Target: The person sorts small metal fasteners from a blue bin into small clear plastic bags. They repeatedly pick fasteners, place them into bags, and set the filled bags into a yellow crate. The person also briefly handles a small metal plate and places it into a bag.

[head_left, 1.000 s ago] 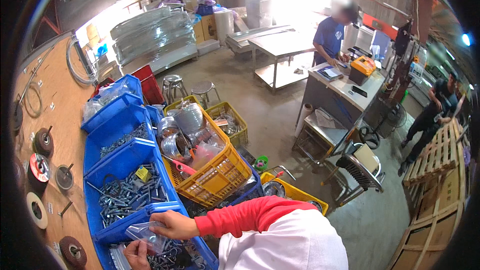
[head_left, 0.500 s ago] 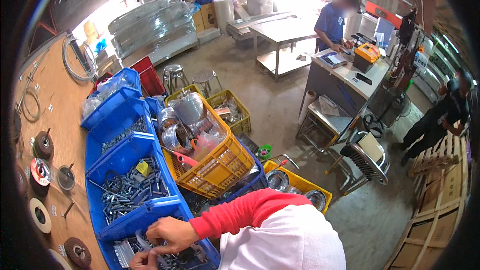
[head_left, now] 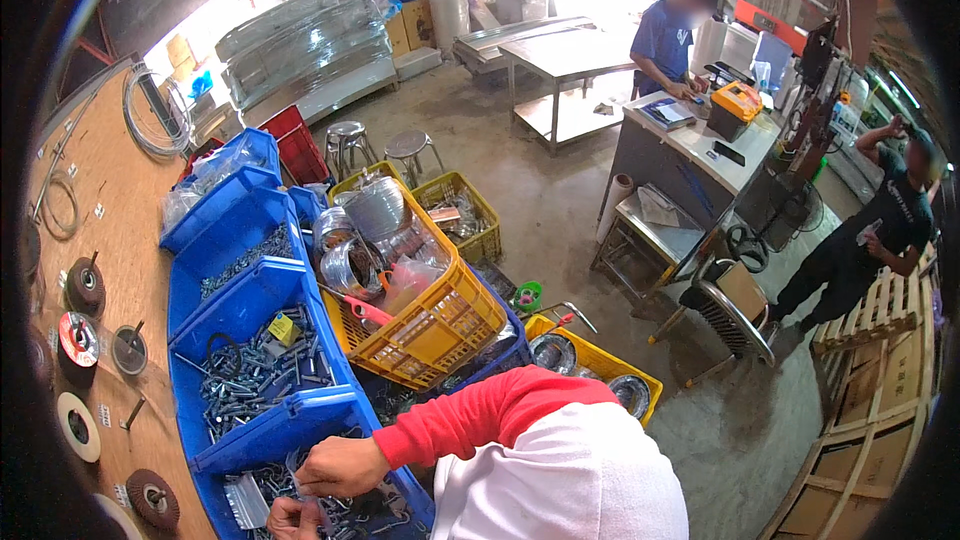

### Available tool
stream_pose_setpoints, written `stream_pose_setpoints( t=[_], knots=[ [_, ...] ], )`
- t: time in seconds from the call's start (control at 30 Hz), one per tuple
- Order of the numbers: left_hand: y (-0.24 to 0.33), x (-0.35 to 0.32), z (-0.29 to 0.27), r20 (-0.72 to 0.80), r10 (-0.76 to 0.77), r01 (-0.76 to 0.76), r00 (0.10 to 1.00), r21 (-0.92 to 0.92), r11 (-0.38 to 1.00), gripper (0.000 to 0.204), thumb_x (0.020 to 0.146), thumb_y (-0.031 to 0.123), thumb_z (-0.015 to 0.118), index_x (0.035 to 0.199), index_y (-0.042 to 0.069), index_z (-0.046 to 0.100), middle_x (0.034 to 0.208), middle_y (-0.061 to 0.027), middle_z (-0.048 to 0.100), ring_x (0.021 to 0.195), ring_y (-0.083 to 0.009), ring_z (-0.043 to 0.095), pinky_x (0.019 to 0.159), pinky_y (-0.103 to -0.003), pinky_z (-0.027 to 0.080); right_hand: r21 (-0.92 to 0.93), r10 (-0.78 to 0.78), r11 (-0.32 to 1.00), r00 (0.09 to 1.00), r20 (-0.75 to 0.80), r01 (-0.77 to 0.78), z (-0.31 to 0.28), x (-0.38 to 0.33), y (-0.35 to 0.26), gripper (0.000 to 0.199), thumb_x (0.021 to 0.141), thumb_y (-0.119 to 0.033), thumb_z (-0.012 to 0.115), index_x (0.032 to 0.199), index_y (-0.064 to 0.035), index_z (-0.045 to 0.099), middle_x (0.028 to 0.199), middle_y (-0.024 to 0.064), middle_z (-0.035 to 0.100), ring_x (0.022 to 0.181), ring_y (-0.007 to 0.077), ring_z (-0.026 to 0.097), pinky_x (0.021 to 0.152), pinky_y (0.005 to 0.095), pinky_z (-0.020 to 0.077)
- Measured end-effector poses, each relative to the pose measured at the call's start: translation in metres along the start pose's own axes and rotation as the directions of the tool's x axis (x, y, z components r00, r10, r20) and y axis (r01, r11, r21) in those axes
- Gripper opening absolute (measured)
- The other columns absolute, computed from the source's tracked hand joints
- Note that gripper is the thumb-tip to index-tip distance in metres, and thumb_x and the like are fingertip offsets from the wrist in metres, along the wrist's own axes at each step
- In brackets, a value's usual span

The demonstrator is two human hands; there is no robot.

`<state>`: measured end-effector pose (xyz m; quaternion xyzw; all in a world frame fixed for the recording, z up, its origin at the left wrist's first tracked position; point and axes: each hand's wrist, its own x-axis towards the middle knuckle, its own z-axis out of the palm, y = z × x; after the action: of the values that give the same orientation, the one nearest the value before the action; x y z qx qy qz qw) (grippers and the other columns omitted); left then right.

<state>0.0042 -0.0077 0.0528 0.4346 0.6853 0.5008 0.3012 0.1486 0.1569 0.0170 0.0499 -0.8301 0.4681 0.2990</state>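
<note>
My right hand (head_left: 343, 467), in a red sleeve, reaches over the nearest blue bin (head_left: 335, 410) at the lower left. Its fingers are pinched together on a small piece of clear plastic that looks like a bag (head_left: 300, 460). Just below it, my left hand (head_left: 297, 520) is closed at the lower edge of the view, fingertips against the same plastic; part of this hand is cut off. Loose metal hardware (head_left: 385, 515), some of it hook-shaped, lies under both hands. Beside them in the bin rests a flat clear plastic bag (head_left: 246, 502).
More blue bins hold bolts (head_left: 250, 380) and small fasteners. A wooden board (head_left: 110, 220) with grinding discs stands left. Yellow crates (head_left: 430, 340) with wire coils sit right of the bins. One person (head_left: 665, 45) works at a desk; another (head_left: 875, 215) stands far right by wooden crates (head_left: 870, 410).
My hands have shifted slightly right, still close together at the plastic. The person at the far right has stepped forward and raised an arm to the head.
</note>
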Motion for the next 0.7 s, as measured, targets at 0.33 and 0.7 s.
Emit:
stream_pose_setpoints(
  t=[0.33,0.7],
  knots=[
    [0.016,0.002,0.004,-0.072,0.320,-0.171,0.945,0.726,0.666,0.023,0.086,0.023,0.077,0.090,0.002,0.067,0.082,-0.0146,0.068,0.074,-0.0251,0.066,0.069,-0.038,0.050,-0.423,0.169,0.895,0.985,0.023,-0.144,0.007,-0.003,0.011,0.026,0.080,-0.021,0.065,0.090,0.0022,0.062,0.071,0.0202,0.063,0.072,0.0435,0.066,0.060,0.0505,0.0515],
    [0.019,0.026,0.005,0.072,0.461,-0.156,0.885,0.976,0.149,0.054,0.086,-0.002,0.058,0.134,0.023,0.065,0.140,-0.0254,0.053,0.114,-0.0416,0.062,0.087,-0.046,0.057,-0.576,0.084,0.810,0.993,-0.079,-0.114,0.006,0.039,0.015,0.021,0.083,-0.009,0.061,0.103,-0.0080,0.066,0.076,0.0156,0.071,0.066,0.0341,0.072,0.055,0.0461,0.0569]
  ],
)
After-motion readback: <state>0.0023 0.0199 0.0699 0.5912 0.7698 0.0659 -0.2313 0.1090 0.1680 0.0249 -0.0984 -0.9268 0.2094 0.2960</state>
